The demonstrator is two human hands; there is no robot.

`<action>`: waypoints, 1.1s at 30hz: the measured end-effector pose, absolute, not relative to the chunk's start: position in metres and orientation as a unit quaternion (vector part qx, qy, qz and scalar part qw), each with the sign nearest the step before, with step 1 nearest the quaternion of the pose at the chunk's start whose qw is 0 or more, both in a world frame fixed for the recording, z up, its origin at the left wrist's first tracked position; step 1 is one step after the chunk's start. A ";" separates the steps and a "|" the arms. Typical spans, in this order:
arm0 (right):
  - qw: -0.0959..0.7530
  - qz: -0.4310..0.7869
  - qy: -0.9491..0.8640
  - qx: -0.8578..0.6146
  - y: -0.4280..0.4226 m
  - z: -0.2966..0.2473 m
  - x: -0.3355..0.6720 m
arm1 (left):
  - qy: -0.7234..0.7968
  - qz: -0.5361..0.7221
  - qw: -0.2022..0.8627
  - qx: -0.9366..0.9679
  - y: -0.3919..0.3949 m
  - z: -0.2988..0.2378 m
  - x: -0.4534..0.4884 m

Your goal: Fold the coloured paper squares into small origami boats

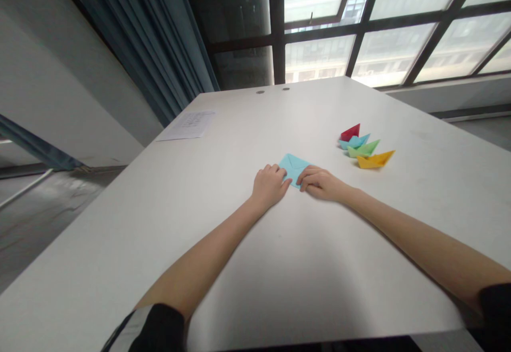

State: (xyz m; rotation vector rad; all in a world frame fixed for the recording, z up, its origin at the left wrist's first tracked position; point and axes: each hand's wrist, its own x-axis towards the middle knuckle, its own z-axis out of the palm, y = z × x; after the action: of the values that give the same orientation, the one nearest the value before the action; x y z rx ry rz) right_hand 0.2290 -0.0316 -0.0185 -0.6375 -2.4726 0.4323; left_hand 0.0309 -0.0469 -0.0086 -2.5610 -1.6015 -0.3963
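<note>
A light blue sheet of folded paper (294, 166) lies on the white table (239, 235), with crease lines showing on its upper face. My left hand (271, 184) rests at its left edge, fingers curled with the tips on the paper. At the right edge, my right hand (321, 182) has its fingers and thumb closed on the paper's near right side. Both hands cover parts of the sheet's edges.
To the right stand several folded paper boats: a red boat (351, 132), a blue boat (354, 141), a green boat (363, 149) and a yellow boat (375, 160). A printed sheet (189, 124) lies at the table's left edge. Windows and a blue curtain (147, 32) are beyond.
</note>
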 end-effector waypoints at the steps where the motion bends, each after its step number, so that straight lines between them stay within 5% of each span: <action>1: 0.281 0.165 -0.914 -0.243 -0.032 -0.019 0.229 | -0.527 -0.131 0.048 -0.838 -0.047 -0.009 0.031; 8: 0.350 0.113 -0.839 -0.402 -0.026 -0.023 0.225 | -0.526 -0.132 0.053 -0.839 -0.048 -0.011 0.030; 17: 0.219 0.015 -0.867 -0.448 -0.032 -0.024 0.222 | -0.540 -0.117 0.065 -0.831 -0.054 -0.008 0.035; 33: 0.124 -0.067 -0.864 -0.483 -0.043 -0.012 0.221 | -0.584 -0.081 0.099 -0.802 -0.057 -0.001 0.035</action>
State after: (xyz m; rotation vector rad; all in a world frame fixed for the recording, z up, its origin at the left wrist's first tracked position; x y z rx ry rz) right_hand 0.2215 -0.0426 -0.0116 -1.4081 -2.5198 -0.1946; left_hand 0.0352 -0.0566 -0.0011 -2.3710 -1.7260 -0.2401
